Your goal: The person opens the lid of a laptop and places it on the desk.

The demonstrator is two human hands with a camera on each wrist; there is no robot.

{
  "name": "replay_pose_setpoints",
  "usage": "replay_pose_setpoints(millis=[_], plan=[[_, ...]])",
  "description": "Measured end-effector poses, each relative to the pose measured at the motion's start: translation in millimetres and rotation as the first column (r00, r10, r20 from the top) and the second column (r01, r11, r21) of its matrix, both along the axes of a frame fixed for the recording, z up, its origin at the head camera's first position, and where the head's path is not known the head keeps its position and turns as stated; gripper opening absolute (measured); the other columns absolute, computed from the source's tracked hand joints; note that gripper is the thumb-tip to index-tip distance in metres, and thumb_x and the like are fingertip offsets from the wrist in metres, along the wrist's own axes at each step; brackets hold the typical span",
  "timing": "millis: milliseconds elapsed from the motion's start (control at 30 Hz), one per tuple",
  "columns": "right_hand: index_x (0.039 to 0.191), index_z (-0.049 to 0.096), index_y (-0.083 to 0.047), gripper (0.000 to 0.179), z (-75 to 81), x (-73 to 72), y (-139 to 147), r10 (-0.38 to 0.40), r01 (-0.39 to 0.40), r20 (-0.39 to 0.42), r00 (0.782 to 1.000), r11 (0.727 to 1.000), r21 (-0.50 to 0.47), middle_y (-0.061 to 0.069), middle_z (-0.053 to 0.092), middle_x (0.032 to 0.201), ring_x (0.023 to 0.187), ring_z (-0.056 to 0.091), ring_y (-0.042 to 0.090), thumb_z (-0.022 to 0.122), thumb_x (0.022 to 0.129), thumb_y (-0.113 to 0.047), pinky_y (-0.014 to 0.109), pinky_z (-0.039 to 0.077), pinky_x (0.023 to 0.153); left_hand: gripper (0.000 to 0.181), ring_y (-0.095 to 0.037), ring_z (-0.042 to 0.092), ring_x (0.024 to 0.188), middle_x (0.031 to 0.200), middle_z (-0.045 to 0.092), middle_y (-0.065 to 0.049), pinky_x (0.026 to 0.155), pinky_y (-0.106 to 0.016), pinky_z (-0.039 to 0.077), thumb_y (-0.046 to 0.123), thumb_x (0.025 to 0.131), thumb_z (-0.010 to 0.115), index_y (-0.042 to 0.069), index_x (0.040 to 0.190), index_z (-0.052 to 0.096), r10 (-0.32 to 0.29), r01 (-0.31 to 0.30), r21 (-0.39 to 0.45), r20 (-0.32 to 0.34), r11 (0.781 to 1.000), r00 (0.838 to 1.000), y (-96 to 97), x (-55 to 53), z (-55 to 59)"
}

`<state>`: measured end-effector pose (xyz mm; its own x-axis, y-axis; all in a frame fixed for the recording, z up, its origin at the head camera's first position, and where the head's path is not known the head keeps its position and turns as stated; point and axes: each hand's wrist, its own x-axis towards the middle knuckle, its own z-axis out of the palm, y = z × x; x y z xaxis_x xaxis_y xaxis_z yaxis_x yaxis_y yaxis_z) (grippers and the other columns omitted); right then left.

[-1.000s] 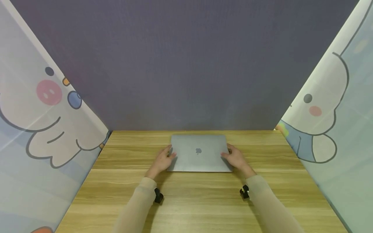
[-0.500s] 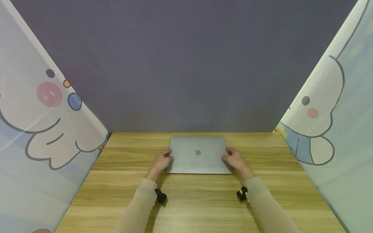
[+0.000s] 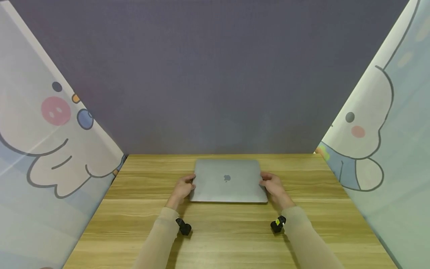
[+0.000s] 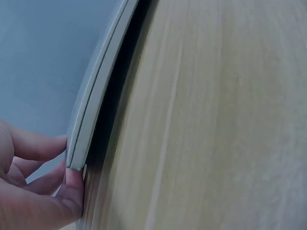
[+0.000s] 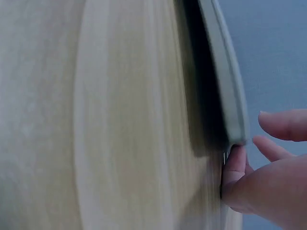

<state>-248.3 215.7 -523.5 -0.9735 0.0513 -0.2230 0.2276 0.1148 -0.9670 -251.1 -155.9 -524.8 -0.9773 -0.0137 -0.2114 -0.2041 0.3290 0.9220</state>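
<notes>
A closed grey laptop (image 3: 215, 190) with an apple logo on its lid lies level at the middle of the table, its long front edge towards me. At its left side my left hand (image 3: 181, 188) grips it, thumb at the upper edge and fingers low beside the corner. My right hand (image 3: 274, 186) holds the opposite side in the same way. In both wrist views, a dark band runs between the laptop's edge (image 4: 98, 91) and the wood; how far it is raised I cannot tell. Fingers (image 5: 233, 165) of the right hand reach below the corner. Other fingertips are hidden.
The wood-grain table (image 3: 228, 239) ends at a dark grey panel (image 3: 215, 82) behind the laptop. Light curtains with cartoon animals, the left curtain (image 3: 33, 168) and the right curtain (image 3: 403, 149), flank it. Black wrist cameras sit at both sleeves.
The laptop looks slightly larger, with its left edge a little further left. Both thumbs have drawn back from over the lid towards its side edges. Both hands stay at the sides.
</notes>
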Motion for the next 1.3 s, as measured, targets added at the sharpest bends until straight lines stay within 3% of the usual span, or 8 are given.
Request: replay_pose_setpoints(millis=[167, 333, 533, 800, 1067, 1300], plan=[[0.144, 0.046, 0.013, 0.052, -2.3, 0.6, 5, -0.002, 0.002, -0.008, 1.000, 1.000, 0.000, 0.027, 0.044, 0.140, 0.125, 0.043, 0.034, 0.056, 0.093, 0.010, 0.027, 0.047, 0.095, 0.053, -0.044, 0.034, 0.144, 0.155, 0.042, -0.022, 0.115, -0.061, 0.033, -0.004, 0.091, 0.063, 0.003, 0.143, 0.058, 0.013, -0.014, 0.063, 0.011, 0.998, 1.000, -6.1, -1.0, -1.3], [0.144, 0.048, 0.011, 0.052, -4.7, 1.5, 9, 0.005, -0.005, -0.010, 1.000, 1.000, 0.001, 0.026, 0.045, 0.141, 0.128, 0.043, 0.033, 0.057, 0.093, 0.010, 0.015, 0.046, 0.085, 0.050, -0.041, 0.045, 0.136, 0.149, 0.049, -0.024, 0.109, -0.050, 0.044, -0.005, 0.090, 0.065, -0.002, 0.140, 0.059, 0.015, -0.015, 0.125, 0.001, 0.992, 1.000, -11.1, -1.3, -3.7], [0.146, 0.046, 0.010, 0.053, -5.1, 4.5, 10, 0.021, -0.021, -0.002, 1.000, 1.000, -0.016, 0.027, 0.043, 0.145, 0.132, 0.042, 0.034, 0.057, 0.095, 0.009, 0.016, 0.047, 0.087, 0.050, -0.037, 0.054, 0.127, 0.142, 0.054, -0.027, 0.094, -0.032, 0.052, -0.006, 0.089, 0.067, -0.006, 0.138, 0.059, -0.003, 0.002, 0.172, 0.006, 0.985, 1.000, -15.6, 1.0, -3.0], [0.146, 0.045, 0.010, 0.053, -4.1, 6.1, 8, 0.022, -0.022, 0.000, 1.000, 0.998, -0.062, 0.024, 0.045, 0.141, 0.124, 0.046, 0.030, 0.057, 0.094, 0.010, 0.019, 0.050, 0.086, 0.051, -0.038, 0.054, 0.126, 0.141, 0.053, -0.026, 0.101, -0.041, 0.050, -0.005, 0.090, 0.067, -0.003, 0.139, 0.059, -0.018, 0.012, 0.178, 0.028, 0.984, 0.999, -18.4, 5.3, -1.0], [0.146, 0.046, 0.010, 0.054, -2.8, 9.0, 12, 0.049, -0.050, -0.010, 0.999, 0.997, -0.065, 0.025, 0.045, 0.143, 0.125, 0.045, 0.030, 0.058, 0.093, 0.009, 0.018, 0.051, 0.086, 0.049, -0.031, 0.055, 0.118, 0.135, 0.054, -0.024, 0.087, -0.026, 0.054, -0.006, 0.088, 0.070, -0.002, 0.137, 0.062, 0.015, -0.016, 0.228, 0.004, 0.973, 1.000, -17.0, 8.4, -4.7], [0.145, 0.045, 0.010, 0.056, 3.1, 14.1, 14, 0.058, -0.058, 0.000, 0.998, 0.996, -0.074, 0.023, 0.047, 0.141, 0.121, 0.047, 0.026, 0.059, 0.091, 0.010, 0.020, 0.051, 0.085, 0.049, -0.024, 0.056, 0.108, 0.129, 0.055, -0.020, 0.084, -0.025, 0.054, -0.005, 0.088, 0.072, -0.002, 0.136, 0.063, 0.010, -0.008, 0.251, -0.004, 0.968, 1.000, -18.9, 13.3, -3.0]])
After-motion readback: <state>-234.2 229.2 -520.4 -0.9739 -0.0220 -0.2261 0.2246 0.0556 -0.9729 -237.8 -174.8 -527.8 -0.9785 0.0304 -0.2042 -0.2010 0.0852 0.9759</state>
